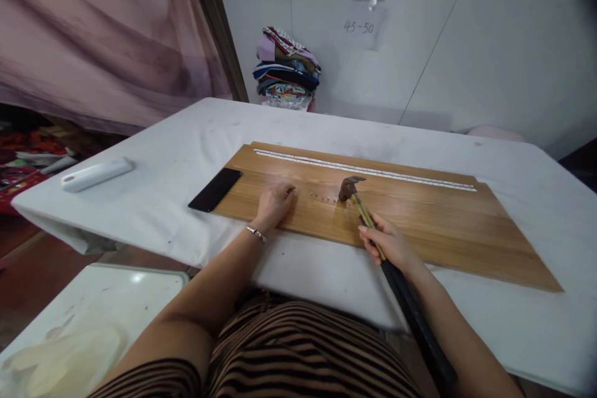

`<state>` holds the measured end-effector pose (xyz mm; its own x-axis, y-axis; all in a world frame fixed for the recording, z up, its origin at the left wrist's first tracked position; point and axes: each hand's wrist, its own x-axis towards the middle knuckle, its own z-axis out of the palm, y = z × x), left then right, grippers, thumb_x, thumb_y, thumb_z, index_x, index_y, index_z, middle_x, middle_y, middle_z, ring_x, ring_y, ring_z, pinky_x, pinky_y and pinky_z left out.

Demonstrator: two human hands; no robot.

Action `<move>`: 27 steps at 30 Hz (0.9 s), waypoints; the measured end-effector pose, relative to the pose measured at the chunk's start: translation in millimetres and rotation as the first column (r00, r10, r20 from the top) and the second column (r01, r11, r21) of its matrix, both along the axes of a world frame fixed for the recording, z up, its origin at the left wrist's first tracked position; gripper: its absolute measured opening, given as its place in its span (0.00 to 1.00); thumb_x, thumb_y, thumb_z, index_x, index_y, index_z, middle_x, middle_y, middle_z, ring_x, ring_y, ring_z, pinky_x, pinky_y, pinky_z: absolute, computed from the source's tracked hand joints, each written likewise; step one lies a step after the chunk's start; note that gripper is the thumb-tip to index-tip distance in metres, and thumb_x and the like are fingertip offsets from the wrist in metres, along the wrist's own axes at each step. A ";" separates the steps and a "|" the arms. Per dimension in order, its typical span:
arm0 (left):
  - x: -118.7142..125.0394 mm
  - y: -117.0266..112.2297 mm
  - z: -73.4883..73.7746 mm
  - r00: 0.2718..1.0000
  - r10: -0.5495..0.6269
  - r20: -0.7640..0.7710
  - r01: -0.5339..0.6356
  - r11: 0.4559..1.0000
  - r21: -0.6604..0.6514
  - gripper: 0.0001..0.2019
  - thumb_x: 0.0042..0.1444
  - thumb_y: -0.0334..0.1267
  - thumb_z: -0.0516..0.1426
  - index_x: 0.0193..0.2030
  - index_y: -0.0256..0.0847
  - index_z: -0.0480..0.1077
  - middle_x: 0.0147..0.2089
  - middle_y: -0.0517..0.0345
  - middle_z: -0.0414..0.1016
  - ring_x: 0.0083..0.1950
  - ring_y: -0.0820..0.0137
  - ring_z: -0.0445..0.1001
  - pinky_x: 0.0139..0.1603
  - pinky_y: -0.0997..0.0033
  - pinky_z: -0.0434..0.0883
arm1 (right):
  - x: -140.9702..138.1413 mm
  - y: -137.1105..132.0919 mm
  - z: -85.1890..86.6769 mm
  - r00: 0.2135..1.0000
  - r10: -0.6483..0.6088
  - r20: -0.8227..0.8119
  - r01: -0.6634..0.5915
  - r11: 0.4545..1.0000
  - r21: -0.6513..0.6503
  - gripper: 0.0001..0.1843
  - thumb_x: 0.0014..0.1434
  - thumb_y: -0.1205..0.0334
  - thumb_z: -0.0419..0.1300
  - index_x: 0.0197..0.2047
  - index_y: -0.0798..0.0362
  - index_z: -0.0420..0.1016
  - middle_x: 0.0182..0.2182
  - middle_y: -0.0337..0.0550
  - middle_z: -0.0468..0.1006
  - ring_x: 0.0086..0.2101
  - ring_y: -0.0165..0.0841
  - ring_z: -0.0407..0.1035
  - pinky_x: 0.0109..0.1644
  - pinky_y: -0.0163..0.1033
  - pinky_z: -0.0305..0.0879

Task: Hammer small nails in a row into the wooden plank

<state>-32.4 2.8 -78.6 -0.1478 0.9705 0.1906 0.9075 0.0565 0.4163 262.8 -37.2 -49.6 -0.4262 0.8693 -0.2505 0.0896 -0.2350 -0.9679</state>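
Note:
My right hand [388,239] is wrapped round the shaft of a claw hammer [364,211], its black grip running back along my forearm. The rusty brown head is above the wooden board [420,217], close to a row of several small nails [323,198]. Left of that row, my left hand [276,204] rests on the board with its fingers curled together. Whatever is between those fingers is too small to make out. Two white strips with printed marks, like measuring tapes [364,170], run along the far side of the board.
A black phone-like slab [215,189] lies over the board's left end. The white-covered table [163,155] also carries a white handle-shaped object [97,174]. Folded clothes [286,71] are stacked by the wall. A white stool-like surface [135,292] stands at lower left.

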 end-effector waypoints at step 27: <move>-1.0 1.4 -1.6 1.000 -0.026 0.012 0.026 0.998 0.057 0.11 0.61 0.38 0.53 0.44 0.43 0.76 0.46 0.55 0.79 0.48 0.65 0.76 0.48 0.69 0.70 | 0.0 1.2 -2.6 1.000 -0.026 -0.016 0.025 1.000 -0.018 0.16 0.54 0.50 0.62 0.37 0.49 0.60 0.18 0.26 0.64 0.12 0.21 0.53 0.12 0.27 0.54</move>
<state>-33.4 4.2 -80.2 -0.1255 0.9616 0.2439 0.9028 0.0088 0.4299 262.9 -36.1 -52.2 -0.4081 0.8753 -0.2594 0.0674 -0.2545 -0.9647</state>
